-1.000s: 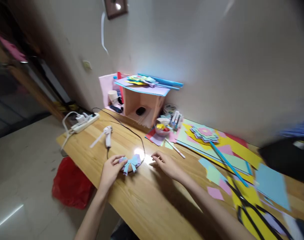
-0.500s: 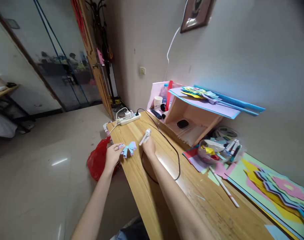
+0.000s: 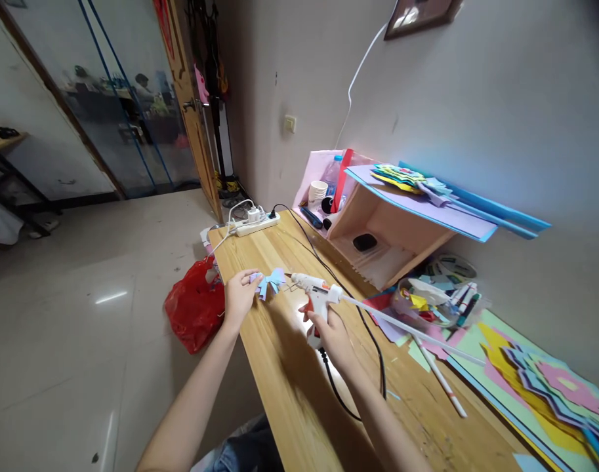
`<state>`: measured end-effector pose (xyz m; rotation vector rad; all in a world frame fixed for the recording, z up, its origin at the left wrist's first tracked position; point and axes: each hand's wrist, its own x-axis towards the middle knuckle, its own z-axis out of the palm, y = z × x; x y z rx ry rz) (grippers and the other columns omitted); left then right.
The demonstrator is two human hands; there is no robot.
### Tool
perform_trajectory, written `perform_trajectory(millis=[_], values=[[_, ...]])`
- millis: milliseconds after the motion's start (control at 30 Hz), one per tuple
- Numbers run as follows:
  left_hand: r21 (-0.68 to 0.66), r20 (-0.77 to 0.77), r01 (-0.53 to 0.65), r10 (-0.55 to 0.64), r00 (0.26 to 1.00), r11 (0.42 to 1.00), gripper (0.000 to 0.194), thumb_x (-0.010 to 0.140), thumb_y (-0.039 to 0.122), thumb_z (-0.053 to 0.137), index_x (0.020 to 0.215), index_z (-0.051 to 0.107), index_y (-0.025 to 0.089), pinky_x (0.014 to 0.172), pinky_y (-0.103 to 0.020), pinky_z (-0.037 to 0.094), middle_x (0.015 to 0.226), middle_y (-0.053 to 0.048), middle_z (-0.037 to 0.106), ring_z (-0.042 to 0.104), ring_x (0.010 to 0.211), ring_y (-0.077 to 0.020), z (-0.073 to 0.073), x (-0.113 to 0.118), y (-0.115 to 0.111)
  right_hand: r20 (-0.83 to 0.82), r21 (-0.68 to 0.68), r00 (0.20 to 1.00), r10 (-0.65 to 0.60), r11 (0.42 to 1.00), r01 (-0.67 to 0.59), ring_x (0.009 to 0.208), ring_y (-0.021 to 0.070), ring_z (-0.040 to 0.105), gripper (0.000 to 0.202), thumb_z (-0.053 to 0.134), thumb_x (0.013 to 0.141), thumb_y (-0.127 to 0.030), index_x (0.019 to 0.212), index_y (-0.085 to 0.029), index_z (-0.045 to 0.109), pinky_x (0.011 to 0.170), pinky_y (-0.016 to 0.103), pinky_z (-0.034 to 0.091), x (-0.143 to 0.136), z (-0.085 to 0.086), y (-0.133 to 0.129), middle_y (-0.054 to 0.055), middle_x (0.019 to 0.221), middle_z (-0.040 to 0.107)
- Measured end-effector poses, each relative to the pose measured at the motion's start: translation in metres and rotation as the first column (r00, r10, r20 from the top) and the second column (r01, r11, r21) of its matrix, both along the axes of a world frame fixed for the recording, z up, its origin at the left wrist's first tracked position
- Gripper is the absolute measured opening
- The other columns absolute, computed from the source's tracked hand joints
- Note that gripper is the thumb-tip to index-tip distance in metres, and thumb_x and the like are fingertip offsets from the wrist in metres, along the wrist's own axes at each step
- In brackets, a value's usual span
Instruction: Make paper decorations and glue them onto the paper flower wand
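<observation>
Near the table's left edge, left hand (image 3: 239, 298) pinches the blue-and-purple paper bow (image 3: 271, 282) just above the wood. Right hand (image 3: 329, 328) is clenched on the glue gun (image 3: 315, 293), nozzle almost at the bow. No glue visible yet; gluing looks undone.

Bright, even indoor light; a glare patch on the glossy floor (image 3: 109, 297); soft shadows on the surface (image 3: 299, 400); wide-angle bending at the edges; mostly sharp.
</observation>
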<state>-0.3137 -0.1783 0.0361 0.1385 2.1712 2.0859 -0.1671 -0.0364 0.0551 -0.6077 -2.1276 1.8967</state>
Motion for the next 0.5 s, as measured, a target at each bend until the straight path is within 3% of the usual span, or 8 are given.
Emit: perform_trajectory(millis=[200,500], values=[[0.016,-0.012,0.045,-0.045,0.999,0.999,0.034,0.066,0.030,0.071,0.093,0.065,0.010,0.063,-0.029,0.056,0.085,-0.011,0.072,0.069,0.074,-0.0205,0.000,0.005,0.010,-0.013,-0.086,1.000,0.016,0.996,-0.017,0.052,0.0118,0.048,0.019,0.052,0.071,-0.034,0.079,-0.017,0.053,0.050,0.025,0.040,-0.004,-0.007,-0.008,0.000,0.067,0.054],[0.010,-0.019,0.062,-0.062,0.998,0.998,0.033,0.067,0.029,0.070,0.093,0.064,0.010,0.063,-0.028,0.056,0.085,-0.011,0.072,0.069,0.074,-0.0202,0.005,0.010,0.010,-0.010,-0.003,0.997,0.072,0.997,-0.072,0.049,0.0111,0.046,0.010,0.048,0.074,-0.028,0.072,-0.018,0.049,0.047,0.023,0.037,-0.006,-0.014,-0.007,-0.003,0.058,0.048]])
